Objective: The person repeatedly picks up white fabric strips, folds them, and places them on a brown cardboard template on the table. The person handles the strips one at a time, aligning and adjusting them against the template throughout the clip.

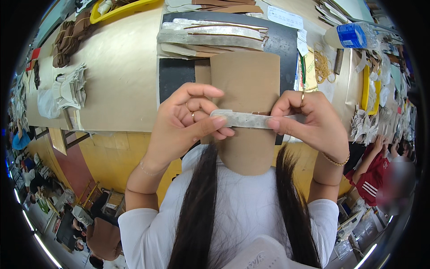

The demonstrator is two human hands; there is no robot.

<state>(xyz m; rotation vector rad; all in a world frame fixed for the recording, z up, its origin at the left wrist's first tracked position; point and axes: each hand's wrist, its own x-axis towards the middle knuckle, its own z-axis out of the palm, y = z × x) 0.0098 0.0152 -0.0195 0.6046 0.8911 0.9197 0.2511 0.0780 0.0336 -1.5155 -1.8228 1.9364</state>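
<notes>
A narrow greyish-white strip (248, 120), with a rounded left end and a brown edge showing behind it, is stretched level between my hands. My left hand (190, 114) pinches its left end between thumb and fingers, with the index finger raised. My right hand (311, 119) grips it farther right, thumb in front and fingers curled behind. Beneath the strip, a long brown sheet (245, 83) reaches from the table down over its near edge toward my body. Just beyond lies a pile of similar grey-white and brown strips (212, 38) on a black mat (284, 49).
Brown strip bundles (71, 38) and a stack of white pieces (71, 87) lie on the left of the table. A yellow tray (121, 11) is behind them. At the right are a bottle (351, 36), rubber bands (323, 67) and a person in red (372, 177).
</notes>
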